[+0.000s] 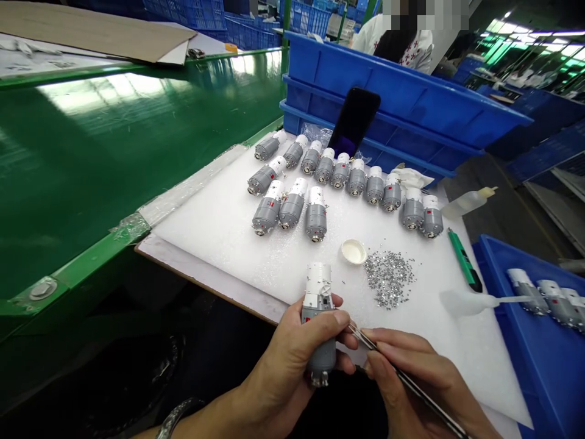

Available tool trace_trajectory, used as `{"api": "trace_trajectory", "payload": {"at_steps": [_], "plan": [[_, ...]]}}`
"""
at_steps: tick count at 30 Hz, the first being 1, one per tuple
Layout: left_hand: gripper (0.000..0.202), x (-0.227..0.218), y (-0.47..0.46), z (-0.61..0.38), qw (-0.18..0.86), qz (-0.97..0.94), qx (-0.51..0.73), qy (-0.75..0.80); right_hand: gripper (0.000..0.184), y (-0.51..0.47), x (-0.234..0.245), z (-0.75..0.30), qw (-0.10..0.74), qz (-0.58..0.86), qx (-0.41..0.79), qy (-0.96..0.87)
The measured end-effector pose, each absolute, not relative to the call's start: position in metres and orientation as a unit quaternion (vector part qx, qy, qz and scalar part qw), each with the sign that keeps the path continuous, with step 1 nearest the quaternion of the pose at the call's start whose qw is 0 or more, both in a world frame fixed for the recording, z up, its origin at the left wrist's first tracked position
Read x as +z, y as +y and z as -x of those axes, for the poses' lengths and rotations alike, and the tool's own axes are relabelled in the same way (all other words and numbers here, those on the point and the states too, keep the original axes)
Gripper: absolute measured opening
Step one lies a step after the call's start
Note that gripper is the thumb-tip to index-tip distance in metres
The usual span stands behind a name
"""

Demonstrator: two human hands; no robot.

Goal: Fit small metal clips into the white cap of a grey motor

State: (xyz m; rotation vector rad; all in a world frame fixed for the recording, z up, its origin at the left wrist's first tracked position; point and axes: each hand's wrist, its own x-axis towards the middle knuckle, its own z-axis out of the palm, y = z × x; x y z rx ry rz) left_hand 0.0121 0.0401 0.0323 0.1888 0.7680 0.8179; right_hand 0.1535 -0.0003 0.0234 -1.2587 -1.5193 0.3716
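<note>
Left hand (pixel 283 347): closed around a gray motor assembly (pixel 319 323), gripping its middle, with the unit upright and its white end up. The fingers wrap the far side and the thumb lies across the near side. Right hand (pixel 414 378): narrow pinch on slim steel tweezers (pixel 393 366), held pen-style. Tweezer tips sit at the motor's side, just beside the left fingertips (contact cannot be told from this view). Both hands are over the near edge of a white foam sheet (pixel 237 235) on a green-edged counter (pixel 100 183).

On the foam: gray motors (pixel 315 171) standing in rough rows, a white bottle cap (pixel 353 251) and a heap of small silver pieces (pixel 388 279), the last two just ahead of the held motor. To the right lie a green-bodied pen-like tool (pixel 464 261), two plastic squeeze bottles (pixel 468 204), and a blue tray (pixel 539 366) holding more motors (pixel 553 299). Beyond, a dark smartphone (pixel 354 122) leans against stacked blue crates (pixel 402 103).
</note>
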Motion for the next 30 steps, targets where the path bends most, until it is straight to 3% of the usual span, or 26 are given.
{"api": "trace_trajectory", "payload": {"at_steps": [4, 8, 19, 23, 26, 30], "plan": [[0.032, 0.034, 0.041, -0.012, 0.836, -0.072, 0.398, 0.372, 0.035, 0.008, 0.027, -0.166, 0.453, 0.446, 0.11, -0.764], [0.031, 0.036, 0.04, -0.012, 0.839, -0.071, 0.4, 0.362, 0.031, 0.01, 0.029, -0.168, 0.435, 0.472, 0.082, -0.763], [0.024, 0.043, 0.04, -0.014, 0.841, -0.032, 0.41, 0.351, 0.023, 0.004, 0.034, -0.155, 0.454, 0.529, 0.079, -0.713], [0.026, 0.041, 0.04, -0.014, 0.842, -0.03, 0.405, 0.354, 0.028, 0.002, 0.031, -0.153, 0.463, 0.523, 0.075, -0.712], [0.03, 0.038, 0.04, -0.015, 0.841, -0.048, 0.402, 0.358, 0.032, 0.002, 0.023, -0.15, 0.501, 0.498, 0.115, -0.698], [0.031, 0.034, 0.038, -0.014, 0.833, -0.111, 0.392, 0.375, 0.014, 0.009, 0.015, -0.151, 0.611, 0.518, 0.268, -0.534]]}}
